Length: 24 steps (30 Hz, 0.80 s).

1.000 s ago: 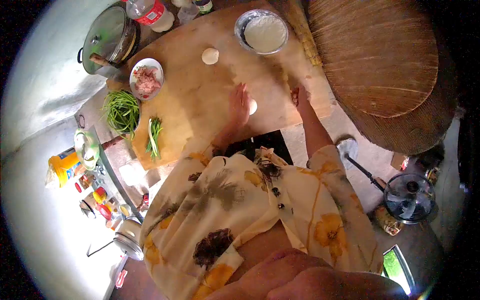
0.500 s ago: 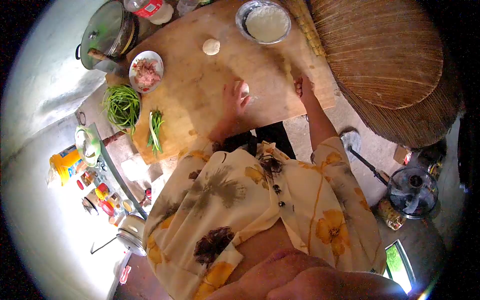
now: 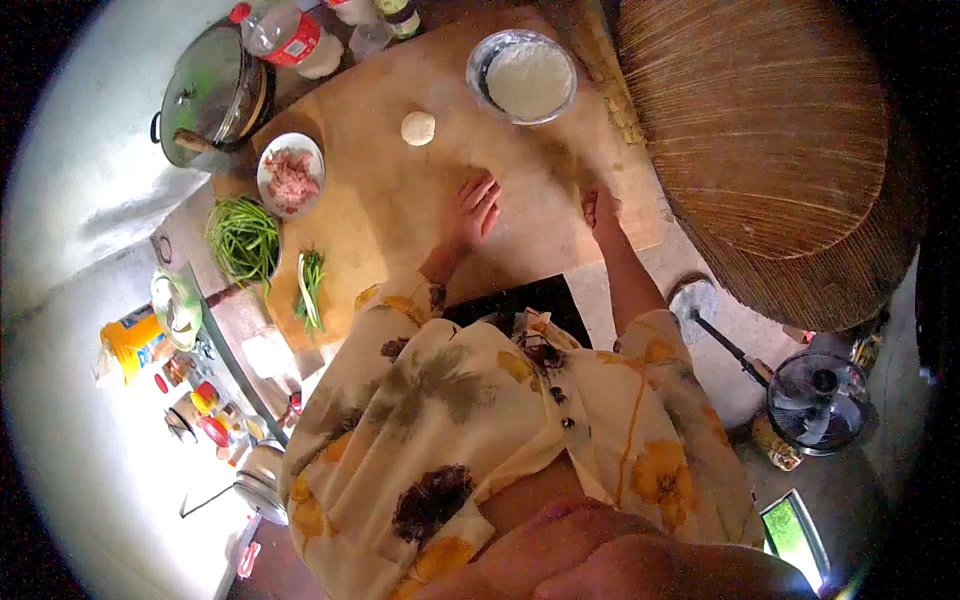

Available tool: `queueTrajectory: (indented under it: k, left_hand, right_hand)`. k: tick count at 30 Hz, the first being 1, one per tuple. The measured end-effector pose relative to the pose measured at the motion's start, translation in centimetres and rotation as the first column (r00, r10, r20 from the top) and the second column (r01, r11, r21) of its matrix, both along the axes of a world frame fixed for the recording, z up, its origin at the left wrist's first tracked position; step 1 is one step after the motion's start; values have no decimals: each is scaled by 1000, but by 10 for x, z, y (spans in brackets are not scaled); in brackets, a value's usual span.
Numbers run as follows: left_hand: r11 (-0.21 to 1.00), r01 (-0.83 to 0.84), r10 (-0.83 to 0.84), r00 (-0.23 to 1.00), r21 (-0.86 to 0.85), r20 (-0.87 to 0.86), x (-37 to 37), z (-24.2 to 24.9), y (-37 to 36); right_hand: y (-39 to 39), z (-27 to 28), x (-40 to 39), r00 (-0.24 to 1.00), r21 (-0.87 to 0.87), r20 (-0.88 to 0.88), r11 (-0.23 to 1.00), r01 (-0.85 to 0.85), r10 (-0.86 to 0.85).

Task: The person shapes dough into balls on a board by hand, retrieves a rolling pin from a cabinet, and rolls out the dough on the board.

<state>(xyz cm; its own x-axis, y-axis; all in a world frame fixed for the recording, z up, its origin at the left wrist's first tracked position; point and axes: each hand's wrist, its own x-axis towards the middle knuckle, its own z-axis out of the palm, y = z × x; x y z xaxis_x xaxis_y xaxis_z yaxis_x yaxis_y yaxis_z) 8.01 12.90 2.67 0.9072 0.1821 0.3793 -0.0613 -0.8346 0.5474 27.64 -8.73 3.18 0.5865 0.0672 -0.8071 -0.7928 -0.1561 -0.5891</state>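
The left hand's [image 3: 478, 208] fingers bend over the board [image 3: 380, 235]; whether they grasp anything I cannot tell. To their right, the right hand [image 3: 601, 208] is curled in, its contents hidden. The dough [image 3: 418, 128] lies beyond and left of the left fingers, the bowl [image 3: 479, 62] farther beyond both hands' fingers, the meat [image 3: 291, 180] well left of them

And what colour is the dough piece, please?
The dough piece is pale cream; the head view shows it.

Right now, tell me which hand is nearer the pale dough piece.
Left. The left hand is nearer the body, slightly right of the dough piece; the right hand is farther off, well to its right.
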Motion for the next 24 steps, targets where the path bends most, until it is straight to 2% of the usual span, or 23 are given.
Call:
queueTrajectory:
  k: [1,3,4,5,6,8,9,11,14,16,17,19,20,21,22,24]
  left_hand:
    - [1000,-15,15,1000,1,-21,1,-1,0]
    - [1000,-17,17,999,8,-34,3,6,-7]
    - [972,-228,227,974,-55,-28,8,14,-18]
    - [895,-428,427,903,-122,-38,13,18,-28]
    - [897,-423,422,906,-125,-36,18,16,-39]
    - [776,-537,545,835,-332,-77,24,4,-55]
    - [775,-538,547,834,-332,-75,25,8,-52]
    - [875,-363,395,918,-320,38,31,31,-38]
    - [924,-298,320,946,-238,56,61,43,5]
    - [896,-285,280,958,-341,-66,96,78,26]
    - [919,-225,231,973,-323,-17,116,87,35]
    - [940,-156,174,984,-303,34,153,81,46]
    - [969,-124,138,989,-214,53,169,74,50]
    - [988,-90,100,993,-125,69,184,66,53]
    - [989,-81,91,993,-126,74,195,58,56]
    - [997,-41,29,986,-70,-167,212,34,59]
  right_hand:
    - [-5,-9,2,993,-58,-114,998,-15,9]
    - [-30,-74,10,995,-25,-96,1000,0,-3]
    - [-35,-92,15,997,2,-83,1000,3,-3]
    - [-32,-86,15,997,5,-77,1000,12,-11]
    - [-27,-72,13,996,-2,-87,1000,25,-25]
    - [-17,-37,10,995,-11,-93,1000,27,-28]
    - [-12,-17,5,995,6,-99,1000,-30,31]
    - [-6,-4,-1,991,29,-104,996,-80,82]
    - [-10,-16,-2,998,-50,-47,998,-41,39]
    - [-24,-58,6,998,37,-22,998,-50,51]
    - [-21,-53,5,999,40,-23,998,-43,44]
    - [-12,-34,5,993,43,-110,998,-38,42]
    - [-12,-36,5,994,44,-106,999,-31,35]
    - [-12,-42,5,996,-38,-85,999,4,-7]
    - [-12,-48,7,997,-118,-61,992,42,-49]
    - [-7,-29,2,998,-101,-26,993,58,-61]
